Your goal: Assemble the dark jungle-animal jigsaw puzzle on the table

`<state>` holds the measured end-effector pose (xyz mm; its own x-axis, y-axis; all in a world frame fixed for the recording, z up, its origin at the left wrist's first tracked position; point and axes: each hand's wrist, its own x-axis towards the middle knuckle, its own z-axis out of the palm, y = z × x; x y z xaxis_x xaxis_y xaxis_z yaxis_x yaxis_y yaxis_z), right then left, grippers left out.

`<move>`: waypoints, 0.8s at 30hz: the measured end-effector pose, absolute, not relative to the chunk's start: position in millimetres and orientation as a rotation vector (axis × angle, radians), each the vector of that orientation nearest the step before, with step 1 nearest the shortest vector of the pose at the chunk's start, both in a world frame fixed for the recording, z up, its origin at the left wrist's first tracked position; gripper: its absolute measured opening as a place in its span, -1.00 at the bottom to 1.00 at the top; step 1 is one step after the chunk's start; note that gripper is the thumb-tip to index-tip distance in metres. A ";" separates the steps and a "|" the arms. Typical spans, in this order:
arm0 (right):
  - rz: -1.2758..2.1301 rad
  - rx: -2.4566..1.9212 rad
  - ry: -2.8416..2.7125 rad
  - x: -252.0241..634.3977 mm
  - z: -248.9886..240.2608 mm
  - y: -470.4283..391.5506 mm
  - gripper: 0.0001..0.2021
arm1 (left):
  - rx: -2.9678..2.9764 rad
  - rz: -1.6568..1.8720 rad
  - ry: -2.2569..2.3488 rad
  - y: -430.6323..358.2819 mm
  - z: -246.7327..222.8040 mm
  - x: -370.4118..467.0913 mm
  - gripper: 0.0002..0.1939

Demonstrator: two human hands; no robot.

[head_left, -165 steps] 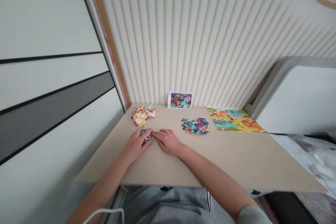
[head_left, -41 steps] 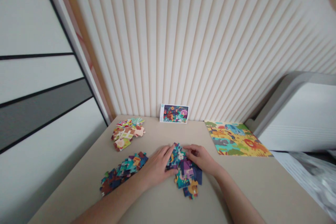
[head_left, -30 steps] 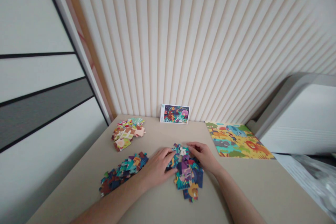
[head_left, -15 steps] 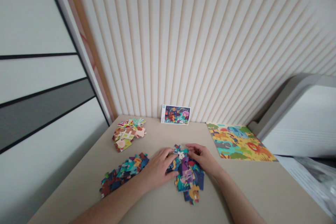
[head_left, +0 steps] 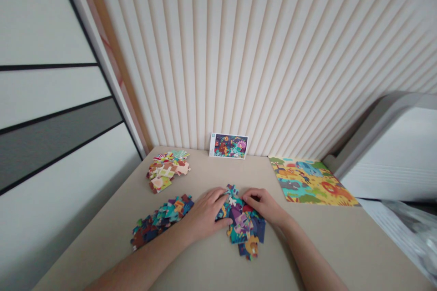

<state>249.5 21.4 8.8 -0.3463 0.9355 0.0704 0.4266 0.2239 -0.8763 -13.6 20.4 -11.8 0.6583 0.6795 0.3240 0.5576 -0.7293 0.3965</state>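
A pile of dark, brightly printed jigsaw puzzle pieces (head_left: 241,223) lies between my hands. My left hand (head_left: 207,211) rests at the pile's left side, fingers stretched out and thumb apart, with fingertips touching pieces. On the other side my right hand (head_left: 262,204) is curled, thumb and forefinger pinched together at the pile's upper right edge. What is between those fingertips is too small to make out. Behind my left forearm, a second heap of similar jigsaw pieces (head_left: 162,219) is partly covered by it.
A picture card (head_left: 229,146) leans upright against the pleated wall (head_left: 218,54). Lighter jigsaw pieces (head_left: 167,170) are heaped at the back left of the table (head_left: 205,268). An assembled animal picture (head_left: 310,182) lies at the right, beside a grey-white object (head_left: 392,154) and clear plastic (head_left: 413,227).
My right thumb and forefinger have drawn together at the pile's edge. My left hand has barely moved. The whole view has shifted slightly.
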 end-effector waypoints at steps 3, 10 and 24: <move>0.973 -1.182 -1.905 247.6 7.4 22.6 -0.63 | 2.614 0.660 0.969 20.3 -5.8 -13.3 -0.41; 0.814 -1.228 -1.980 245.5 -0.5 22.9 -0.66 | 2.580 0.692 0.996 17.6 1.1 -9.7 -0.61; 0.942 -1.167 -2.004 251.2 9.9 21.2 -0.76 | 2.517 0.740 1.098 19.3 -2.7 -8.6 -0.67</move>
<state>251.2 21.2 9.9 -0.4112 0.8972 0.1609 0.4483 0.3528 -0.8213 -8.6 19.3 -2.7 0.5761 0.7445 0.3374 0.5921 -0.6647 0.4556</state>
